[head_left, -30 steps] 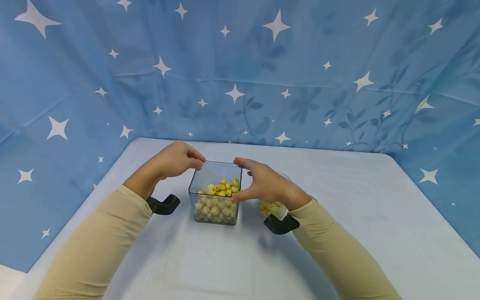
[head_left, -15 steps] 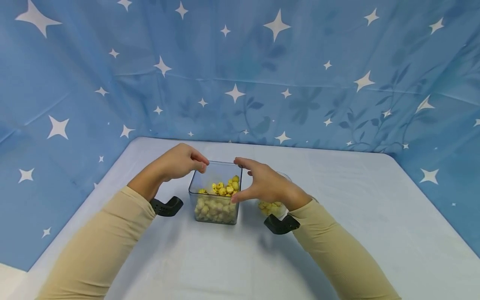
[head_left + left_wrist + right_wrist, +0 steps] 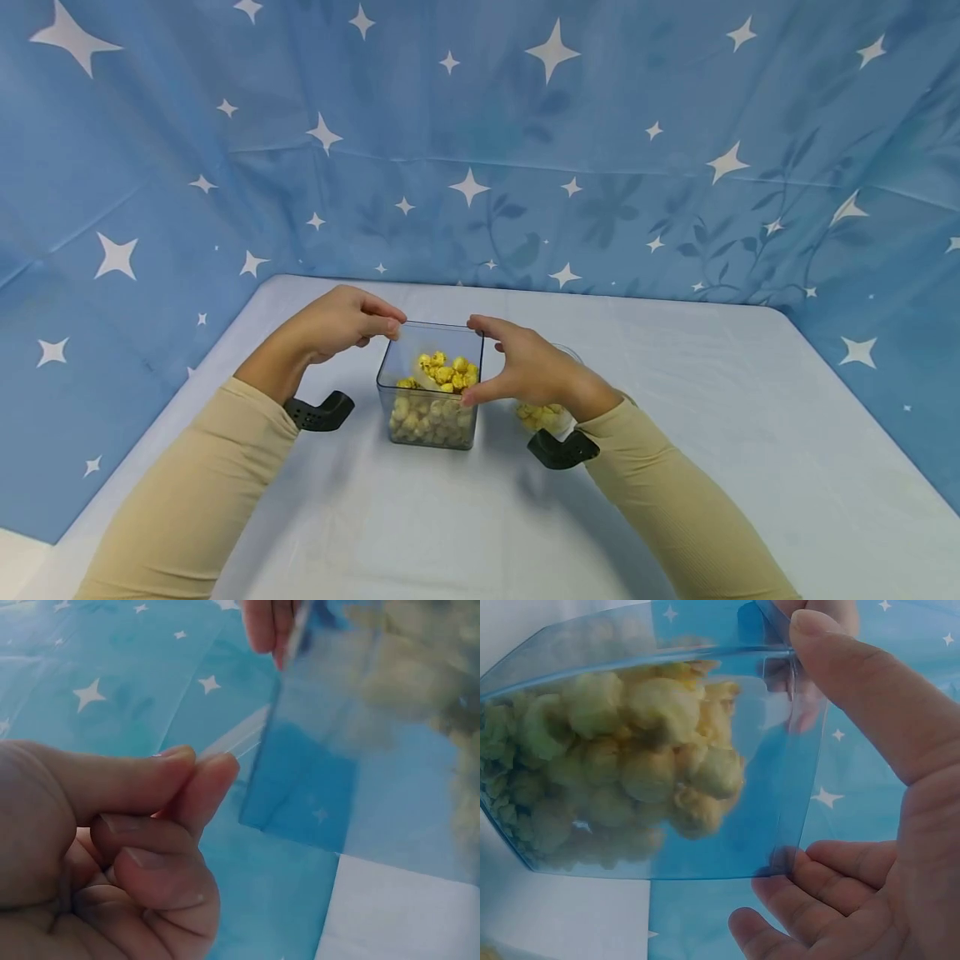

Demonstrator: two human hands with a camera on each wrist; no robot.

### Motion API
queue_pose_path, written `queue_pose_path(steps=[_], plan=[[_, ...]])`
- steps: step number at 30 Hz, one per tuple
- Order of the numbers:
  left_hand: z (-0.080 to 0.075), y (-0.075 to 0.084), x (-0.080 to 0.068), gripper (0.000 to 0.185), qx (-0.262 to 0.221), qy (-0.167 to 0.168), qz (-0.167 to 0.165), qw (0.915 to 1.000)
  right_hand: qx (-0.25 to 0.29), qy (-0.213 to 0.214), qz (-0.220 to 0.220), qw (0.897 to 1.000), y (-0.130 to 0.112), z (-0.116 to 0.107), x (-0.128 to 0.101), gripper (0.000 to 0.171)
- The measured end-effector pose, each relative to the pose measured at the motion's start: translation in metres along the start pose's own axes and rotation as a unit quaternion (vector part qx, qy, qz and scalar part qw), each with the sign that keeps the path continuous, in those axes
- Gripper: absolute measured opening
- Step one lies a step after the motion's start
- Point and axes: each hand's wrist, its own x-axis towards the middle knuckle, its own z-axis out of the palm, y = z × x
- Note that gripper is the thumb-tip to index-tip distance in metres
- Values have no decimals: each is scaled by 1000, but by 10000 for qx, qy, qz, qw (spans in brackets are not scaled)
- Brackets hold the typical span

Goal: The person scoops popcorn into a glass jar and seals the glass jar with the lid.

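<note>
The clear square container [image 3: 431, 392] stands upright on the white table [image 3: 675, 433], near the table's middle, and serves as the reference point here. It is roughly half full of yellow popcorn [image 3: 442, 375].

The right hand [image 3: 525, 367] grasps the container's right wall: in the right wrist view the thumb [image 3: 862, 690] lies on a corner edge while the curled fingers [image 3: 810, 900] wrap the wall from below. The left hand [image 3: 337, 321] sits at the container's far left corner with its fingers curled, fingertips [image 3: 202, 780] pinched together just beside the wall; whether they pinch the rim or hold nothing cannot be told from these views.

Behind the right hand, to the container's right, a second clear vessel with popcorn [image 3: 540, 412] is partly hidden.

Judgement: the step in hand is steadying or positioning the container. A next move would call for a firm two-sided hold and a level lift, since the contents are loose and the top is open.

No brand, label or legible writing appears on the container or elsewhere; the blue backdrop [image 3: 525, 150] carries only white stars and leaf patterns.
</note>
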Motion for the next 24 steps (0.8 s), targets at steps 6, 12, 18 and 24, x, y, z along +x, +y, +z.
queue_pose_path(steps=[6,12,18,24], plan=[[-4,-8,-1,33,-169,99,-6,9998,40,-54,-95,9999,-1,0,-1,106],[4,-8,2,35,-254,-35,42,9997,33,-7,-39,10000,1,1,0,107],[4,-10,1,35,-168,-26,75,9998,65,-9,-72,10000,0,2,1,107],[-4,-19,-1,36,-302,101,101,9994,36,-12,-149,9999,2,3,-1,106]])
